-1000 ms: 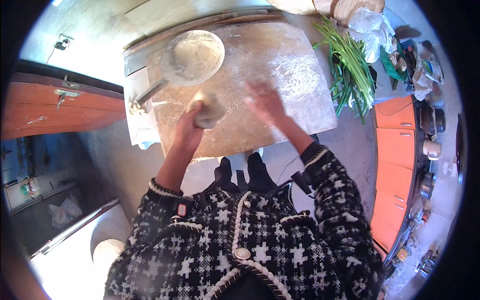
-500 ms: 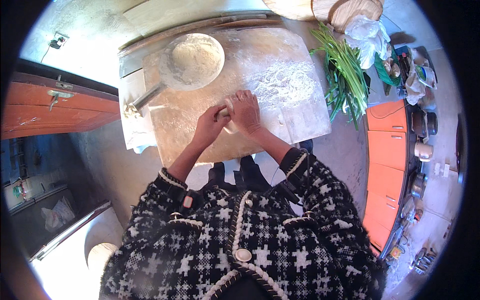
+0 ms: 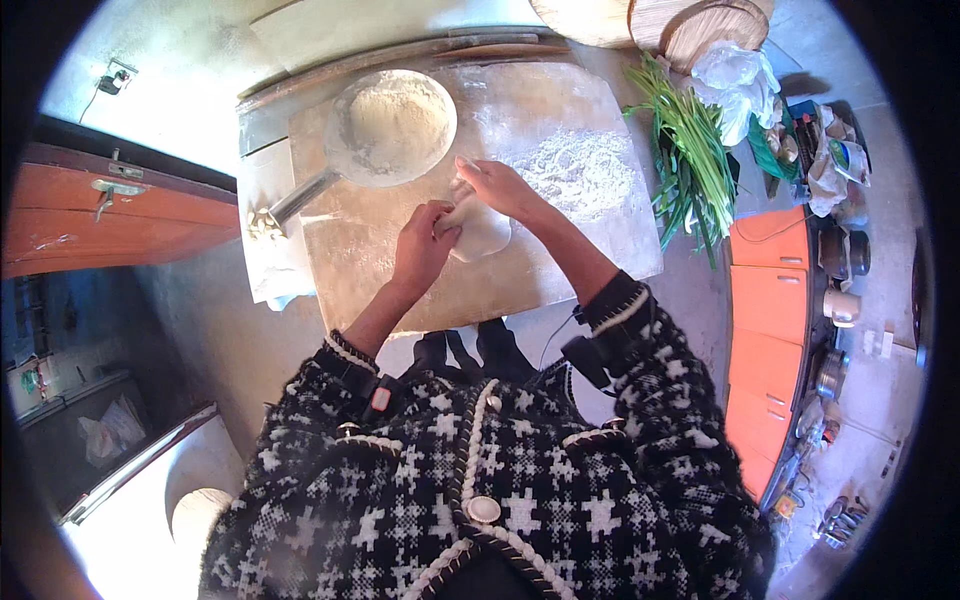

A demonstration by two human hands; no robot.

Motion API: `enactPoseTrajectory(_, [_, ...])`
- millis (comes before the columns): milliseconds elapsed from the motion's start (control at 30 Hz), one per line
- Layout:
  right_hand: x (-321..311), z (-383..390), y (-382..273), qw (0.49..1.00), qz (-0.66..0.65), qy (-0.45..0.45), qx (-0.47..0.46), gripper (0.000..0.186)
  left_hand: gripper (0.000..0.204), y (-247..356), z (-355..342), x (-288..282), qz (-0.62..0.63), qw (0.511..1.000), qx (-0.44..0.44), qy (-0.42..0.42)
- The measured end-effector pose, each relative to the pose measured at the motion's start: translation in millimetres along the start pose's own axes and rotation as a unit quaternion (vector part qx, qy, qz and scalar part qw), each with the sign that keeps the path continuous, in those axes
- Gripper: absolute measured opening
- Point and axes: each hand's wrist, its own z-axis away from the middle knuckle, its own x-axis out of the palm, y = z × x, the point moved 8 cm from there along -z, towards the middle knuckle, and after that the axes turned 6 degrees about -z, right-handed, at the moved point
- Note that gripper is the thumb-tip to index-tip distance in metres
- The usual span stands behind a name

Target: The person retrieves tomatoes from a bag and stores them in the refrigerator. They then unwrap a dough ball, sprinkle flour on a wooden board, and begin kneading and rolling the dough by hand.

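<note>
A pale, smooth piece of dough [image 3: 483,236] is between my hands over the floury wooden board [image 3: 350,262]. My left hand [image 3: 424,243] has its fingers curled around the dough's left edge. At its far edge is my right hand [image 3: 500,188], thumb and fingers drawn together on the dough; part of that grip is hidden. Loose white flour [image 3: 582,172] covers the board's right side. Beyond my hands, a round, long-handled pan [image 3: 338,140] holds pale yellowish flour [image 3: 400,115].
Long green leafy stalks [image 3: 692,150] lie by the board's right edge, near a white plastic bag [image 3: 735,85]. Round wooden boards [image 3: 715,32] stand behind them. Orange cabinets [image 3: 768,300] line the right side. At the left is a reddish door [image 3: 120,215].
My right hand has lifted off the dough's middle to its far edge, baring a wider, flatter piece. My left hand stays at its left side.
</note>
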Motion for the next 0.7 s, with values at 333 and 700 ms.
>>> enactPoseTrajectory(333, [37, 37, -11, 0.913, 0.269, 0.231, -0.204, 0.021, 0.04, -6, 14, -18, 0.016, 0.999, 0.04, 0.009])
enactPoseTrajectory(700, [6, -14, 7, 0.991, -0.115, 0.025, 0.067, 0.042, 0.029, 5, -10, -14, -0.051, 0.995, 0.088, 0.015])
